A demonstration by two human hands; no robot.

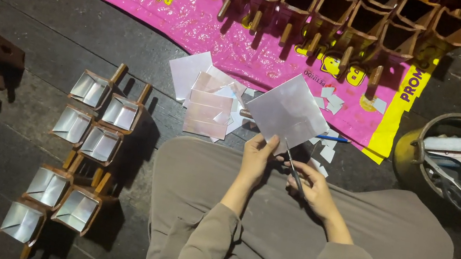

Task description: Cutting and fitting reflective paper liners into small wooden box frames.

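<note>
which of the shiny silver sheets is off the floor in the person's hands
The large square silver sheet, pinched at its lower edge by the left hand while the right hand works scissors into it. The other sheets lie stacked on the floor.

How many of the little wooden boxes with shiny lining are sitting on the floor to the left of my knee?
7, in a cluster: two at the top, two in the middle, three at the bottom. More sit apart at the far left edge.

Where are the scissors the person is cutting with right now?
In the head view, just right of centre: the scissors are in the right hand, blades meeting the lower edge of the silvery sheet held by the left hand.
</note>
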